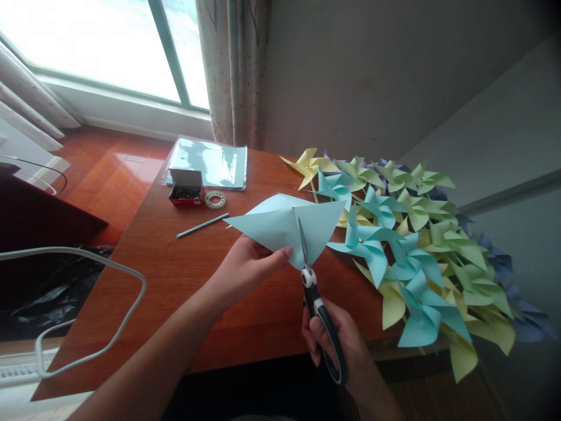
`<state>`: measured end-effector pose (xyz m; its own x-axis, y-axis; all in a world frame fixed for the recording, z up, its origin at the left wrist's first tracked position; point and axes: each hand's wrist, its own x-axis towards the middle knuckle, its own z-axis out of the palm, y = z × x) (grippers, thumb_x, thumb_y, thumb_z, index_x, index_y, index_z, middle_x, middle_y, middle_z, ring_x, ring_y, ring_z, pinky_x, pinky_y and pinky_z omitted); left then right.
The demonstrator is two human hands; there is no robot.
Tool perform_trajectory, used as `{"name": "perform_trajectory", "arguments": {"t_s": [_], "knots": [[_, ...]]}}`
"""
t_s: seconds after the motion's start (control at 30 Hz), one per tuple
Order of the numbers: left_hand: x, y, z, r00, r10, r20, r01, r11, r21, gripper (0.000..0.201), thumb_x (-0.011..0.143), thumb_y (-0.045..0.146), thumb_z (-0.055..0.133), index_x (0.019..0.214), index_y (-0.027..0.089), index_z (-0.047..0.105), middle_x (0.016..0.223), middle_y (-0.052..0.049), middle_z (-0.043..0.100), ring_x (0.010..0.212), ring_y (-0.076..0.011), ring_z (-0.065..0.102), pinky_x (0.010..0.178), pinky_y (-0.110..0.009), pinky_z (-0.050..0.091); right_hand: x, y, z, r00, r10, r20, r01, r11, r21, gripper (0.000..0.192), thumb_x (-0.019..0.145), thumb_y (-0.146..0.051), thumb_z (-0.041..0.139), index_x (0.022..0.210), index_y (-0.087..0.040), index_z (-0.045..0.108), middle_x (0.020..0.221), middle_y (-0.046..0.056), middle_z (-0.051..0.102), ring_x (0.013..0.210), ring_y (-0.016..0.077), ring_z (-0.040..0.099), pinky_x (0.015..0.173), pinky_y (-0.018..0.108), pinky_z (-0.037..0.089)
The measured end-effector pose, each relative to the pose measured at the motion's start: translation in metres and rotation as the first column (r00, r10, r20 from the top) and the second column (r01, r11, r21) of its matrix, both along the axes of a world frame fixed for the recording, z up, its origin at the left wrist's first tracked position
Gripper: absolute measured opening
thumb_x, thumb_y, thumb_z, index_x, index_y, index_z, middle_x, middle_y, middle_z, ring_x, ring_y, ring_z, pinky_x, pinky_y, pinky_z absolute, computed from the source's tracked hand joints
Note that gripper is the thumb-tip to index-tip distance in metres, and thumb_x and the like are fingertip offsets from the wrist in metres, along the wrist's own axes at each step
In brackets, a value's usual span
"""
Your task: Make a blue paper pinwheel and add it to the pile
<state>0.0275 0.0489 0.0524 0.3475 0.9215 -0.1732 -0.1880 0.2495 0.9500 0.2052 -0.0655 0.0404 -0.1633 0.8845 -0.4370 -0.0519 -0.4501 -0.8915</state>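
A light blue sheet of paper [267,225], creased and with slits, is held above the table by my left hand [249,263], thumb on top and the other fingers underneath. My right hand [335,333] grips black and white scissors [312,286], fingers through the handles. The blades lie over the paper's near corner, pointing towards its middle. A thin light blue paper stick [202,225] rests on the table left of the sheet.
Finished paper pinwheels [412,245] in blue, green, yellow and purple crowd the table's right side. At the back left are a packet of blue paper [210,161], a small red box [186,190] of dark pieces and a tape roll [215,200]. A white cable [131,316] loops at left.
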Motion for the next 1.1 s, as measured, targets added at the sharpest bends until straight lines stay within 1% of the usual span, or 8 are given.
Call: {"name": "perform_trajectory", "arguments": {"t_s": [0.17,0.33,0.73,0.87,1.0,1.1], "knots": [[-0.0003,-0.0003,0.0002,0.998,-0.012,0.063,0.013,1.000,-0.008,0.015,0.078,0.027,0.080,0.078,0.015,0.070,0.070,0.000,0.071,0.064,-0.0129,0.062,0.059,-0.021,0.048,0.0014,0.0004,0.0010,1.000,0.001,0.010,-0.001,1.000,-0.005,0.049,0.086,-0.065,0.064,0.082,-0.017,0.053,0.059,-0.006,0.047,0.045,0.0070,0.043,0.043,0.019,0.036],[-0.0010,0.0000,-0.0003,0.996,-0.028,0.082,0.029,1.000,-0.010,0.013,0.080,0.026,0.079,0.080,0.015,0.071,0.071,0.000,0.072,0.065,-0.0115,0.061,0.059,-0.019,0.048,0.0017,0.0011,0.0022,1.000,-0.014,0.003,0.014,1.000,-0.019,0.049,0.084,-0.064,0.067,0.080,-0.017,0.053,0.061,-0.005,0.048,0.045,0.0062,0.041,0.042,0.019,0.036],[0.0006,0.0016,-0.0009,0.997,-0.012,0.077,0.013,1.000,-0.017,0.018,0.078,0.027,0.080,0.083,0.013,0.070,0.076,-0.002,0.072,0.069,-0.0130,0.062,0.064,-0.022,0.051,0.0033,0.0010,0.0005,0.999,-0.031,0.038,0.032,0.999,-0.033,0.049,0.083,-0.064,0.069,0.080,-0.017,0.054,0.055,-0.006,0.048,0.042,0.0055,0.041,0.041,0.017,0.035],[-0.0003,0.0009,-0.0027,0.998,-0.021,0.053,0.022,1.000,-0.015,0.020,0.078,0.029,0.080,0.084,0.012,0.070,0.077,-0.004,0.073,0.070,-0.0142,0.063,0.065,-0.023,0.052,0.0032,0.0003,0.0015,0.999,-0.036,0.014,0.037,0.998,-0.044,0.049,0.082,-0.064,0.070,0.079,-0.017,0.054,0.056,-0.007,0.048,0.043,0.0051,0.041,0.041,0.017,0.035],[-0.0009,0.0006,-0.0040,0.996,-0.035,0.076,0.035,0.999,-0.005,0.019,0.079,0.028,0.079,0.088,0.013,0.070,0.080,-0.004,0.074,0.072,-0.0145,0.065,0.066,-0.023,0.053,0.0032,-0.0013,0.0003,1.000,-0.010,-0.020,0.009,0.998,-0.055,0.050,0.084,-0.064,0.068,0.081,-0.017,0.053,0.057,-0.006,0.049,0.043,0.0054,0.043,0.042,0.018,0.035],[-0.0007,0.0006,-0.0042,0.995,-0.043,0.091,0.043,0.999,0.008,0.016,0.081,0.026,0.078,0.087,0.013,0.070,0.082,-0.004,0.075,0.073,-0.0142,0.066,0.066,-0.022,0.053,0.0029,-0.0010,0.0004,0.999,0.007,-0.033,-0.008,0.999,-0.032,0.051,0.084,-0.065,0.067,0.081,-0.017,0.053,0.058,-0.005,0.050,0.044,0.0057,0.044,0.043,0.018,0.034]]}}
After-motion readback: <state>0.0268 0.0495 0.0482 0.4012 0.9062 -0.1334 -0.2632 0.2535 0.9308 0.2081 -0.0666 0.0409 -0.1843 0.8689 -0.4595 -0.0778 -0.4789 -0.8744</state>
